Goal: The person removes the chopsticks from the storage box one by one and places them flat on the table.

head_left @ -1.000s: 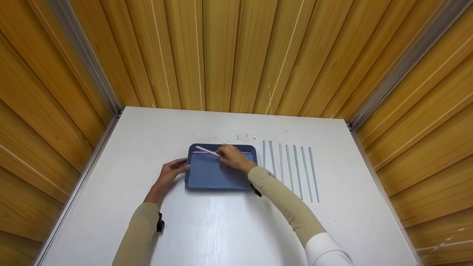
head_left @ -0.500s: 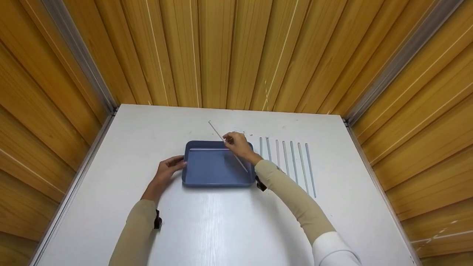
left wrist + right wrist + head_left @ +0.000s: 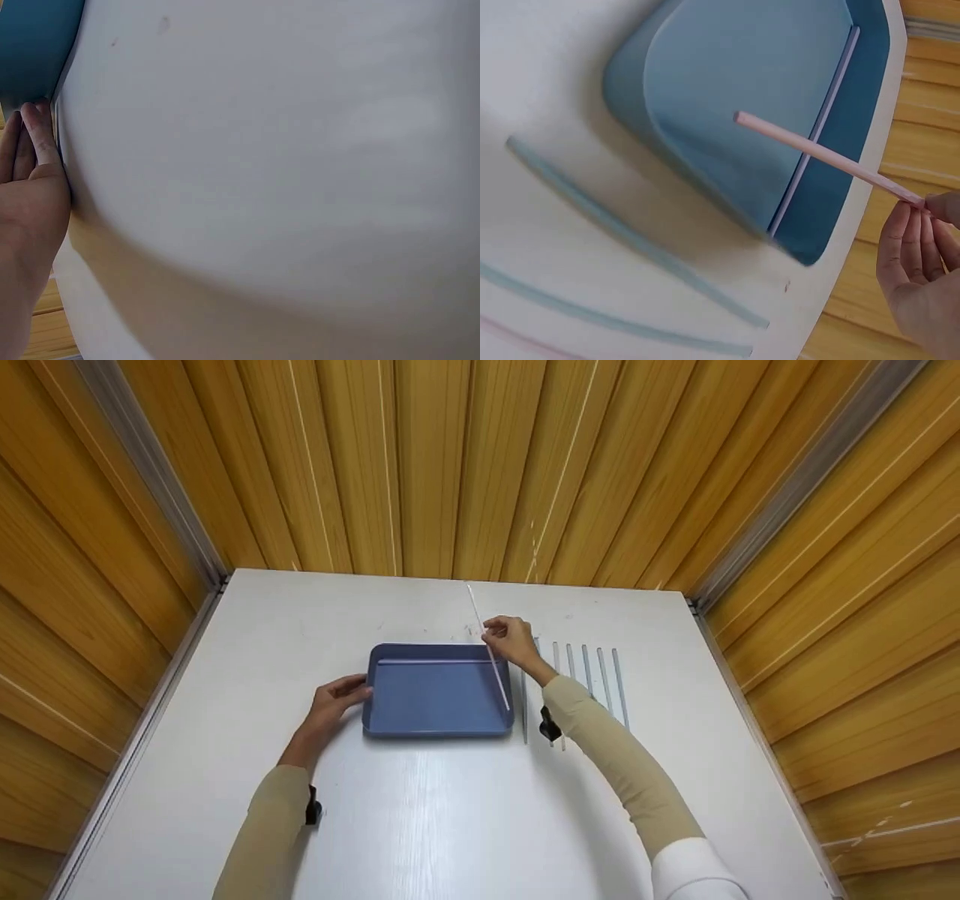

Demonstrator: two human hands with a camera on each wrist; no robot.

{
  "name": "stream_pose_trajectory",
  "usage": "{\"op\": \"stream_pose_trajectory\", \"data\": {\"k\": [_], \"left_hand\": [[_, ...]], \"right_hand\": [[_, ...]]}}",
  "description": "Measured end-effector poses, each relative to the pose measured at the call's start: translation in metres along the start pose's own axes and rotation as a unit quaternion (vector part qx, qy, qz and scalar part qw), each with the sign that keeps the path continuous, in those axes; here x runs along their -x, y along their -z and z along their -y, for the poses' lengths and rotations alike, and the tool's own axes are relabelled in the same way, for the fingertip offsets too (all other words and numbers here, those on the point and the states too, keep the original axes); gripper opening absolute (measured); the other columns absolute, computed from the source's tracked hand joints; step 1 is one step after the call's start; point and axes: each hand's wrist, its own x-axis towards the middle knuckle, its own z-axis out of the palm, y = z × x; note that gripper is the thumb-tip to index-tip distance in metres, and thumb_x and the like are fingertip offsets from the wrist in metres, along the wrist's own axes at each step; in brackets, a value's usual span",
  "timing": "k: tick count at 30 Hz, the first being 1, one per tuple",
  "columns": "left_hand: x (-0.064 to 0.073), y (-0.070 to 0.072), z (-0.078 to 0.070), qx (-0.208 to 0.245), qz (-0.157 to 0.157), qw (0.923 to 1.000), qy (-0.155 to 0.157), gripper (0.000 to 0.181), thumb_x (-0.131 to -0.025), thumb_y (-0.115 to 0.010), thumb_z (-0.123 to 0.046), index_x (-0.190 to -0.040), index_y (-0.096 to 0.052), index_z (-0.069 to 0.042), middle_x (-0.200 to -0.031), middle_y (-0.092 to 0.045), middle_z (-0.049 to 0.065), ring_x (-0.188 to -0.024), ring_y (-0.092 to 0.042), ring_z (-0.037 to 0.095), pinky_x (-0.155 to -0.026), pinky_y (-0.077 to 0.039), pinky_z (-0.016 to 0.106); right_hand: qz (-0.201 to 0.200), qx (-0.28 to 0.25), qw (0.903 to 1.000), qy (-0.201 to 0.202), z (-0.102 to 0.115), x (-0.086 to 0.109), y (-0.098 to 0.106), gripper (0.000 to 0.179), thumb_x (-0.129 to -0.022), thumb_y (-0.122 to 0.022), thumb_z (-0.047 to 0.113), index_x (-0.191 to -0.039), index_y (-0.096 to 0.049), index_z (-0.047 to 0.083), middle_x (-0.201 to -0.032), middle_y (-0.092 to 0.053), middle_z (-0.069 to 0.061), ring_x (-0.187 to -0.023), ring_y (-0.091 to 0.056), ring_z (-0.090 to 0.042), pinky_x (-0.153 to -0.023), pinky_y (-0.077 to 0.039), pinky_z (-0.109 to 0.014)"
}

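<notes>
My right hand (image 3: 514,642) pinches a thin pink straw (image 3: 825,154) between thumb and fingertips, over the right side of a blue rectangular tray (image 3: 427,701). The straw slants, its lower end above the tray floor near the right wall and its upper end past the far rim. Along the tray's far inner wall lies a pale purple straw (image 3: 833,94). My left hand (image 3: 335,701) touches the tray's left side from outside; in the left wrist view its fingers lie fairly straight against the blue wall.
Right of the tray, several pale straws (image 3: 621,690) lie side by side on the white table (image 3: 435,810); my right forearm hides parts of them. Wooden plank walls (image 3: 427,465) enclose the back and both sides.
My right hand has moved right and toward the far rim with the pink straw, which has swung from lying slanted across the tray to pointing away. The left hand stays at the tray's side.
</notes>
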Motion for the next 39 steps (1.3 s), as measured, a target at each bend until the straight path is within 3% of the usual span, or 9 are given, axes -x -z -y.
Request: {"op": "stream_pose_trajectory", "data": {"k": [5, 9, 20, 24, 27, 39], "left_hand": [[0.001, 0.002, 0.000, -0.004, -0.001, 1.0000, -0.009, 0.058, -0.092, -0.078, -0.022, -0.141, -0.058, 0.001, -0.143, -0.061, 0.017, -0.111, -0.062, 0.000, -0.095, -0.052, 0.015], [0.000, 0.002, 0.001, -0.005, 0.001, 1.0000, -0.006, 0.059, -0.091, -0.079, -0.024, -0.141, -0.059, 0.000, -0.144, -0.061, 0.017, -0.110, -0.062, 0.000, -0.095, -0.052, 0.016], [0.000, 0.001, 0.002, 0.004, -0.003, 1.0000, -0.002, 0.055, -0.092, -0.078, -0.017, -0.140, -0.059, 0.001, -0.142, -0.061, 0.020, -0.106, -0.062, -0.001, -0.092, -0.054, 0.015], [0.000, 0.001, 0.001, -0.005, 0.000, 1.0000, -0.002, 0.055, -0.093, -0.077, -0.019, -0.142, -0.058, 0.001, -0.145, -0.058, 0.021, -0.108, -0.061, -0.001, -0.093, -0.053, 0.015], [-0.001, 0.002, 0.000, -0.014, 0.000, 0.9999, 0.007, 0.057, -0.093, -0.077, -0.023, -0.142, -0.058, -0.001, -0.145, -0.058, 0.019, -0.110, -0.060, 0.000, -0.094, -0.052, 0.014], [0.001, 0.001, 0.000, 0.000, 0.001, 1.0000, 0.003, 0.055, -0.093, -0.077, -0.020, -0.141, -0.059, 0.000, -0.139, -0.064, 0.016, -0.107, -0.063, -0.002, -0.094, -0.053, 0.015]], "right_hand": [[-0.001, -0.037, 0.9981, -0.050, -0.010, 0.005, 0.023, 0.024, -0.089, -0.071, -0.004, -0.111, -0.071, -0.013, -0.095, -0.074, -0.028, -0.075, -0.071, -0.015, -0.064, -0.063, -0.025], [-0.007, -0.051, 0.9952, -0.083, -0.022, 0.011, 0.041, 0.028, -0.090, -0.071, -0.004, -0.116, -0.069, -0.013, -0.096, -0.073, -0.028, -0.071, -0.066, -0.004, -0.062, -0.062, -0.022], [-0.040, -0.065, 0.9867, -0.143, -0.055, 0.032, 0.079, 0.032, -0.091, -0.071, -0.004, -0.120, -0.067, -0.014, -0.093, -0.072, -0.021, -0.071, -0.067, -0.007, -0.060, -0.061, -0.018], [-0.037, -0.072, 0.9821, -0.170, -0.068, 0.043, 0.089, 0.034, -0.092, -0.069, -0.003, -0.124, -0.065, -0.015, -0.093, -0.071, -0.015, -0.076, -0.072, -0.013, -0.061, -0.060, -0.017], [-0.028, -0.082, 0.9796, -0.181, -0.078, 0.050, 0.096, 0.037, -0.093, -0.068, -0.003, -0.127, -0.062, -0.017, -0.095, -0.071, -0.018, -0.078, -0.074, -0.015, -0.062, -0.060, -0.017], [-0.025, -0.051, 0.9731, -0.223, -0.121, 0.086, 0.126, 0.038, -0.095, -0.065, -0.002, -0.129, -0.060, -0.018, -0.098, -0.070, -0.019, -0.069, -0.068, -0.006, -0.065, -0.062, -0.020]]}}
